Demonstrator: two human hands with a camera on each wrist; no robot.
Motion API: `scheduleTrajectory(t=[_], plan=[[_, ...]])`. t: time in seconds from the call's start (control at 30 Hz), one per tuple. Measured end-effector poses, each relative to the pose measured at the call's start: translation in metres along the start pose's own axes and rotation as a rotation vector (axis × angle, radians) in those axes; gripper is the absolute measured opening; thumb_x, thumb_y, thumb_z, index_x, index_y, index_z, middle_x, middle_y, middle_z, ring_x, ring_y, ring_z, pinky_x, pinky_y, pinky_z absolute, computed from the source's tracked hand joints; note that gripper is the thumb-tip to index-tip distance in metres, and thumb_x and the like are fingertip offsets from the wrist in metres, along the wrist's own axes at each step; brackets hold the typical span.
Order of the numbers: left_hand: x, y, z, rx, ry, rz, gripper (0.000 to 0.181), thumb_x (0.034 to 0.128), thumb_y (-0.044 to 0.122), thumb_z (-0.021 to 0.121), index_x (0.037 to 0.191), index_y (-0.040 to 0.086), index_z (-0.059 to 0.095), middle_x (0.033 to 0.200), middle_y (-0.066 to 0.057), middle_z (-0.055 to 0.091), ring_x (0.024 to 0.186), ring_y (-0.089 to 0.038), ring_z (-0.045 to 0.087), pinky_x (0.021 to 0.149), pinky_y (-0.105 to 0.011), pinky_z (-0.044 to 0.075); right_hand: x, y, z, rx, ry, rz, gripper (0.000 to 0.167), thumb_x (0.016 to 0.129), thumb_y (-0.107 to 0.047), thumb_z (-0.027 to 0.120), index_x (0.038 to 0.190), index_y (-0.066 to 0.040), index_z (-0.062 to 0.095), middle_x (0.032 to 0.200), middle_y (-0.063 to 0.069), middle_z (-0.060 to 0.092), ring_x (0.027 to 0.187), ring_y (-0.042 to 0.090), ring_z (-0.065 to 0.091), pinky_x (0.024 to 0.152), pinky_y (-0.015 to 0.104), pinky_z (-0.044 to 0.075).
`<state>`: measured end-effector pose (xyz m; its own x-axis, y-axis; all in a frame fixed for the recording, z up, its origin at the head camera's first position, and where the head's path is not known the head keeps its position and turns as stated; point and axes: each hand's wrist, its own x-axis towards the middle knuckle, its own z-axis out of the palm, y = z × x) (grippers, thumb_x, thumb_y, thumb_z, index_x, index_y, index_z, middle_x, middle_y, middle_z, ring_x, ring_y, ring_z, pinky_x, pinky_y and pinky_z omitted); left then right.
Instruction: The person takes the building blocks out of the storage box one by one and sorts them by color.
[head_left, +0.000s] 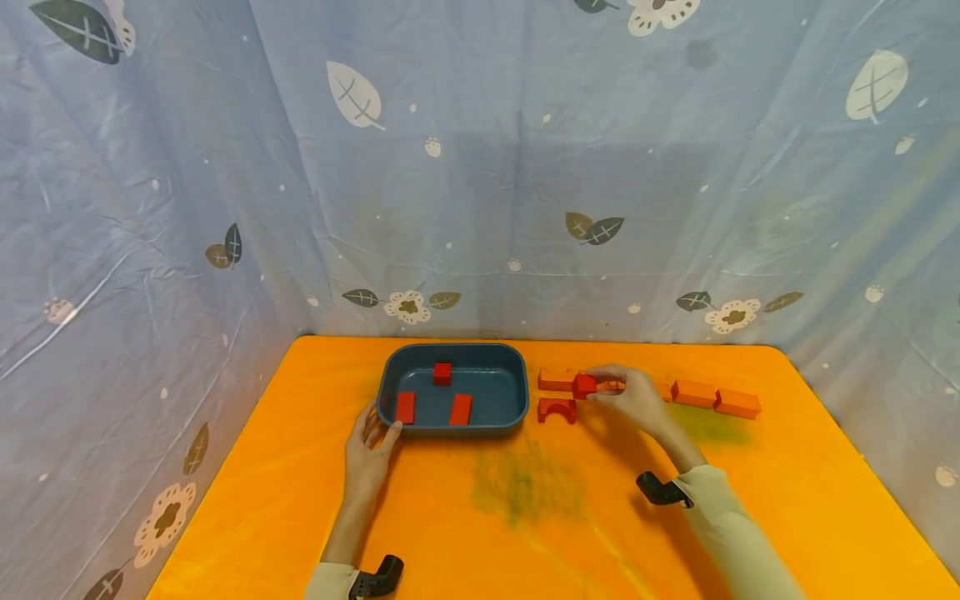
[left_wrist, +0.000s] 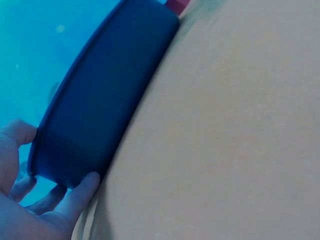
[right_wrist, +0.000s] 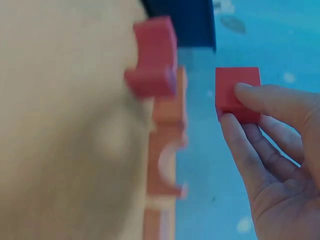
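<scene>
A dark blue rectangular tray [head_left: 453, 432] stands on the table with a red cube [head_left: 442, 374] and two flat red blocks [head_left: 461, 409] inside. My left hand [head_left: 367, 457] holds it by its near left corner, a digit over the rim and others along the outer wall [left_wrist: 100, 95]. Between thumb and fingers, my right hand [head_left: 633, 402] pinches another red cube [right_wrist: 239, 95], raised above the table just right of the tray. Below that cube lies a red arch block [head_left: 557, 410]; in the right wrist view the arch [right_wrist: 156, 55] is also seen.
A row of orange blocks runs along the back right of the table, including a long block [head_left: 555, 380] by the tray and two blocks [head_left: 693, 393] [head_left: 737, 403] further right. Behind the yellow table [head_left: 450, 517] hangs a patterned curtain [head_left: 480, 208].
</scene>
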<state>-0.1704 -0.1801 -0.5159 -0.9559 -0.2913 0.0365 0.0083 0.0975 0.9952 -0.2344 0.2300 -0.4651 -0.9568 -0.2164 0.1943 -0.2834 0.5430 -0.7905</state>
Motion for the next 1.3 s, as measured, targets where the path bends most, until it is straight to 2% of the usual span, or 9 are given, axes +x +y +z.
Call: scheduleTrajectory(t=[0.13, 0.3, 0.4, 0.53, 0.67, 0.8, 0.97, 1.2, 1.3], plan=[[-0.001, 0.001, -0.001, -0.008, 0.000, -0.006, 0.066, 0.0944, 0.015, 0.067, 0.152, 0.009, 0.035, 0.150, -0.020, 0.039, 0.135, -0.038, 0.039, 0.099, -0.036, 0.049, -0.003, 0.020, -0.007, -0.095, 0.021, -0.018, 0.036, 0.080, -0.002, 0.078, 0.115, 0.004, 0.069, 0.112, 0.022, 0.068, 0.098, 0.037, 0.065, 0.080, 0.042, 0.059], [-0.001, 0.001, -0.002, -0.039, 0.001, -0.004, 0.065, 0.0944, 0.013, 0.066, 0.152, 0.009, 0.036, 0.149, -0.021, 0.039, 0.135, -0.038, 0.039, 0.093, -0.027, 0.053, -0.006, 0.038, 0.001, -0.124, -0.047, 0.002, 0.035, 0.081, -0.002, 0.077, 0.115, 0.004, 0.069, 0.111, 0.020, 0.069, 0.099, 0.035, 0.066, 0.084, 0.044, 0.057], [-0.001, 0.000, -0.002, -0.040, -0.010, 0.006, 0.066, 0.0945, 0.014, 0.066, 0.152, 0.009, 0.035, 0.149, -0.021, 0.038, 0.135, -0.038, 0.039, 0.092, -0.025, 0.053, -0.008, 0.042, 0.006, -0.129, -0.058, 0.008, 0.036, 0.081, -0.003, 0.078, 0.115, 0.003, 0.069, 0.108, 0.017, 0.069, 0.097, 0.033, 0.066, 0.084, 0.046, 0.057], [-0.001, -0.001, -0.001, -0.047, -0.008, 0.010, 0.065, 0.0947, 0.014, 0.066, 0.152, 0.008, 0.035, 0.149, -0.021, 0.038, 0.134, -0.038, 0.040, 0.091, -0.023, 0.053, -0.009, 0.042, 0.007, -0.141, -0.046, -0.029, 0.038, 0.080, -0.001, 0.078, 0.116, 0.004, 0.068, 0.106, 0.017, 0.069, 0.095, 0.033, 0.066, 0.085, 0.048, 0.056], [-0.001, -0.001, -0.001, -0.049, -0.009, 0.011, 0.065, 0.0947, 0.014, 0.066, 0.152, 0.008, 0.035, 0.149, -0.021, 0.038, 0.135, -0.038, 0.039, 0.089, -0.022, 0.054, -0.010, 0.040, 0.001, -0.139, -0.063, -0.087, 0.046, 0.080, 0.003, 0.077, 0.123, 0.009, 0.062, 0.110, 0.022, 0.067, 0.097, 0.036, 0.066, 0.083, 0.046, 0.057], [-0.001, 0.000, -0.002, -0.048, -0.020, 0.012, 0.066, 0.0950, 0.014, 0.066, 0.152, 0.008, 0.034, 0.150, -0.021, 0.038, 0.135, -0.038, 0.039, 0.090, -0.022, 0.054, -0.008, 0.030, -0.007, -0.116, -0.047, -0.121, 0.051, 0.078, 0.007, 0.077, 0.126, 0.011, 0.058, 0.115, 0.027, 0.065, 0.099, 0.041, 0.065, 0.081, 0.046, 0.058], [-0.001, 0.002, -0.004, -0.038, 0.001, 0.005, 0.065, 0.0948, 0.012, 0.066, 0.152, 0.007, 0.035, 0.150, -0.021, 0.038, 0.135, -0.038, 0.040, 0.089, -0.021, 0.054, 0.004, 0.001, -0.005, -0.161, -0.039, -0.177, 0.046, 0.080, 0.003, 0.078, 0.123, 0.008, 0.062, 0.111, 0.025, 0.066, 0.099, 0.041, 0.064, 0.080, 0.049, 0.058], [0.000, -0.001, -0.002, 0.015, 0.009, 0.009, 0.065, 0.0938, 0.015, 0.068, 0.151, 0.008, 0.037, 0.150, -0.018, 0.040, 0.135, -0.035, 0.041, 0.099, -0.031, 0.050, 0.022, -0.038, 0.026, -0.068, -0.120, -0.338, 0.039, 0.080, 0.004, 0.076, 0.118, -0.001, 0.068, 0.111, 0.017, 0.068, 0.097, 0.037, 0.066, 0.077, 0.043, 0.060], [0.000, -0.001, -0.001, 0.012, 0.002, 0.016, 0.065, 0.0939, 0.015, 0.067, 0.151, 0.008, 0.036, 0.150, -0.018, 0.040, 0.135, -0.036, 0.041, 0.099, -0.031, 0.050, 0.031, -0.053, 0.043, -0.042, -0.170, -0.398, 0.037, 0.080, 0.006, 0.075, 0.116, -0.001, 0.069, 0.114, 0.017, 0.067, 0.096, 0.036, 0.067, 0.078, 0.042, 0.060]])
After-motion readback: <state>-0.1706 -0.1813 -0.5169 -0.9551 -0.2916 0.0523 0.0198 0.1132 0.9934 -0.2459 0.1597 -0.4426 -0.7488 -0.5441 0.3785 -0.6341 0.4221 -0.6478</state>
